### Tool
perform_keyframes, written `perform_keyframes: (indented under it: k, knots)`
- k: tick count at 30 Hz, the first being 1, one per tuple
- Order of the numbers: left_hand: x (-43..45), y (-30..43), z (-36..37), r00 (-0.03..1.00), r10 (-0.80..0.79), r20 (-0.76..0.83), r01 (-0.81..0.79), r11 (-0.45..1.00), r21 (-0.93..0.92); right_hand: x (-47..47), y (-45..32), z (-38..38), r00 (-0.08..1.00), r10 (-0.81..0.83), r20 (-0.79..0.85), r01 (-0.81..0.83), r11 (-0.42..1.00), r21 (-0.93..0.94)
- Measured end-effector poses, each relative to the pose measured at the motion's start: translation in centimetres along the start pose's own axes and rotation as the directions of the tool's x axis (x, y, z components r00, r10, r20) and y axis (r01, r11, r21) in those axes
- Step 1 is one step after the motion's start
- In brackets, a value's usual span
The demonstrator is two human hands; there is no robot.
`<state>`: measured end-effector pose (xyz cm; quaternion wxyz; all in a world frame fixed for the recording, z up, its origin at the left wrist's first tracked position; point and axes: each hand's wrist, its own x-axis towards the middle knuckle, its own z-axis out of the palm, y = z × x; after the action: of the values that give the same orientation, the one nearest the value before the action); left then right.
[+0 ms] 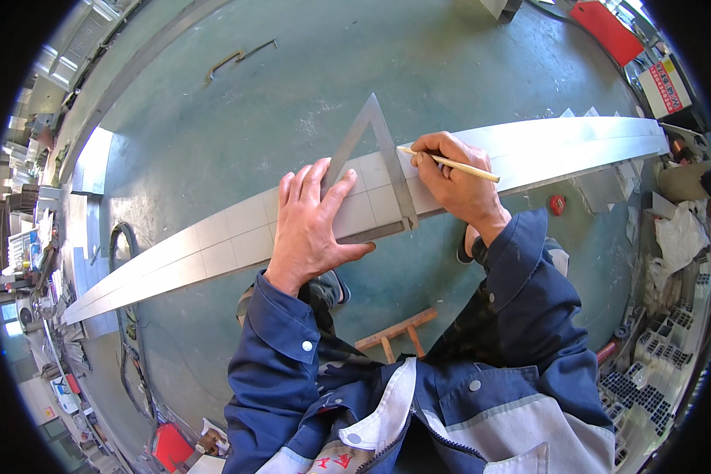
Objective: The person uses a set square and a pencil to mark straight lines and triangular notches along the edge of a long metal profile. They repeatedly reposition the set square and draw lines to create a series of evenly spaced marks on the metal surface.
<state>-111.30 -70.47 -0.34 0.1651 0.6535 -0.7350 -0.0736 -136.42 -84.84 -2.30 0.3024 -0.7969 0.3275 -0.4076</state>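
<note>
A long pale metal profile lies crosswise before me, with thin cross lines and one lengthwise line on its left and middle part. On it rests a flat metal triangular set square, its tip pointing away from me past the far edge and its thick base along the near edge. My left hand presses on the set square's left side, fingers spread, thumb at the profile's near edge. My right hand holds a yellowish pencil between thumb and fingers, its tip beside the square's right edge.
A clamp lies on the green floor beyond the profile. A red tape measure sits on the floor at right. Below me is part of a wooden stool. A black hose passes at left. Stacked square profiles stand at lower right.
</note>
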Motion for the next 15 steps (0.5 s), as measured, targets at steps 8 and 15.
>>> perform_keyframes:
  k: [8, 15]
  knots:
    - [0.01, 0.16, 0.03, 1.000, -0.007, -0.002, 0.007, 1.000, -0.007, -0.17, 0.21, 0.04, 0.999, -0.054, -0.003, 0.054, 0.998, 0.014]
    - [0.10, 0.27, -0.20, 1.000, -0.008, 0.003, 0.008, 1.000, 0.005, -0.80, -0.02, -0.90, 0.995, -0.090, 0.036, 0.088, 0.994, 0.060]
